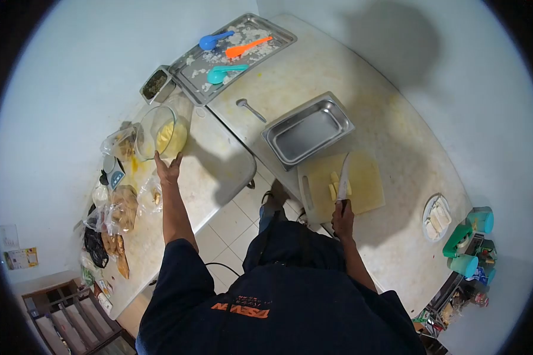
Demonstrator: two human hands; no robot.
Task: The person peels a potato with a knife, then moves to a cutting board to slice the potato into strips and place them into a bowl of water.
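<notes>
My left hand (pixel 169 168) reaches out over the left table and grips the near edge of a clear glass bowl (pixel 147 131). The bowl looks tilted, and a pale yellow mass (pixel 173 137) lies in it. My right hand (pixel 342 221) is closed round the dark handle of a knife (pixel 343 176). The blade points away from me over a yellowed cutting board (pixel 368 184), beside pale yellow strips (pixel 333 188). Just beyond the board stands a rectangular steel pan (pixel 307 131) with a bare bottom.
A metal tray (pixel 190 84) with white bits holds a blue scoop (pixel 208 42), an orange one (pixel 236 51) and a teal one (pixel 218 74). A spoon (pixel 252 110) lies near the pan. Plastic bags (pixel 122 208) crowd the left; a plate (pixel 430 226) with white blocks sits right.
</notes>
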